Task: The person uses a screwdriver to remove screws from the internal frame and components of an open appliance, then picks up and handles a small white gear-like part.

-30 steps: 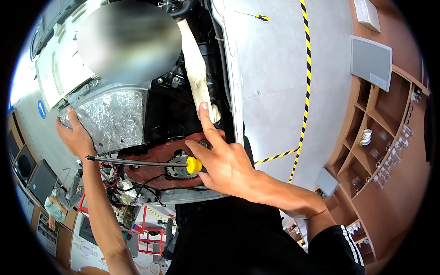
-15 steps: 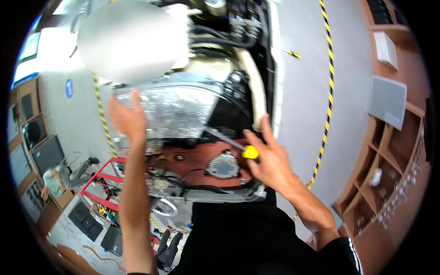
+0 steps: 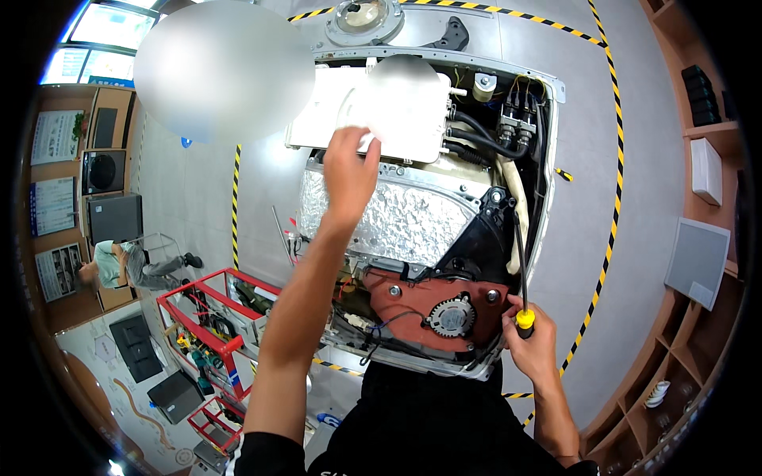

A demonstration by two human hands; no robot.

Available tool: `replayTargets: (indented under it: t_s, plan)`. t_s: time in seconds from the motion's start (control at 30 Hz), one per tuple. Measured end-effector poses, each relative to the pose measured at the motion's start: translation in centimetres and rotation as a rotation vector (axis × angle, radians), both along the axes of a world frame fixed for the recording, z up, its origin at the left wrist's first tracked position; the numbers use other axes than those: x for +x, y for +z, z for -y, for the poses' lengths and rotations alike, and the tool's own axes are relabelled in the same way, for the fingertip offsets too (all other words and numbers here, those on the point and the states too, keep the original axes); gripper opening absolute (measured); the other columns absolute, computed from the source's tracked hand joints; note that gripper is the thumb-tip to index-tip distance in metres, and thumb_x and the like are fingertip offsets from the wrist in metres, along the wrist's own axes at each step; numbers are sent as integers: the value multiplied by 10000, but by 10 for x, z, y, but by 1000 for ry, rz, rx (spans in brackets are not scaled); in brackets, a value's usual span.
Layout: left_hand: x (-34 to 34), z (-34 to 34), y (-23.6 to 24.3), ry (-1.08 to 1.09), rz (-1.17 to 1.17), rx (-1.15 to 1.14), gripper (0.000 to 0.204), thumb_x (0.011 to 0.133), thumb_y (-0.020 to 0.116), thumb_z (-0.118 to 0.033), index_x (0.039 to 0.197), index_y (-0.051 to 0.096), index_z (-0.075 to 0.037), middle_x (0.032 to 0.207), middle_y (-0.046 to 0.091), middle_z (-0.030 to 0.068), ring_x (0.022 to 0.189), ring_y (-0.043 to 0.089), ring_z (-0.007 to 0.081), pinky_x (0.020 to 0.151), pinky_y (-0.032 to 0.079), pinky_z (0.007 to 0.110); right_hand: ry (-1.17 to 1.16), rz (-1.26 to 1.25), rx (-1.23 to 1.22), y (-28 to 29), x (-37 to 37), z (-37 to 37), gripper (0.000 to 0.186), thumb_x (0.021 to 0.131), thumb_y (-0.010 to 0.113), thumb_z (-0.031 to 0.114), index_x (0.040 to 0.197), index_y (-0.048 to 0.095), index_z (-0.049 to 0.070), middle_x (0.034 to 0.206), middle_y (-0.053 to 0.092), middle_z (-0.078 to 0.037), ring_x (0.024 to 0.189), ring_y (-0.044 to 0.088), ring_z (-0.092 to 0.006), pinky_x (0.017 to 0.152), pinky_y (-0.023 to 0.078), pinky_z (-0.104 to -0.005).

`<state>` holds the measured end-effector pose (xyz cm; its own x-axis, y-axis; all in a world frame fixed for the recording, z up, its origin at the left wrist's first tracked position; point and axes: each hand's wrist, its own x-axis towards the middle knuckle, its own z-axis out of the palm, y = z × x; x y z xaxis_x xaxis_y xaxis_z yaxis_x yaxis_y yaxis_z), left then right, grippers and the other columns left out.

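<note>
Gray floor (image 3: 586,230) in bg, R hand (image 3: 536,341) w/ fingers wrapped round yellow-black screwdriver (image 3: 525,319); L hand (image 3: 350,178) half-curled by white box (image 3: 422,136), can't tell if gripping.

I've got the right hand (image 3: 533,337) curled closed. Ahead and left of that grip, I have the left hand (image 3: 350,178) raised, fingers (image 3: 344,141) bent, thumb (image 3: 371,154) parted, forearm (image 3: 305,305) stretched long.

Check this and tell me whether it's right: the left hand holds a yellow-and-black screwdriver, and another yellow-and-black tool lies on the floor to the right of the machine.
Wrong hand: the head view shows the right hand, not the left hand, holding the yellow-and-black screwdriver. The other tool does lie on the floor to the right of the machine.
</note>
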<state>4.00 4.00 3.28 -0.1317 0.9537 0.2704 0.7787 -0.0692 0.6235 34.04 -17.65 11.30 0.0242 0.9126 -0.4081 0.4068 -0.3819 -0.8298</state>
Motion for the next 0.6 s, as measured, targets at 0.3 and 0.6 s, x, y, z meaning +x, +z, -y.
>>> replayTargets:
  t_s: [0.3,0.6]
  plan:
    - [30,-90,-17,-47,-28,-212,215,803,742,-205,921,730,-26,780,702,115,692,664,230,677,522,324,-190,54,-194,4,15,11,277,794,633,-3,1069,660,-21,802,644,-107,738,637,-190,718,498,-304]
    - [13,-48,17,-26,391,-191,188,889,687,-156,966,681,16,804,690,68,699,598,97,676,498,245,-37,59,-131,3,1,-15,302,840,703,69,1124,645,-17,727,585,-45,649,531,-106,623,452,-264]
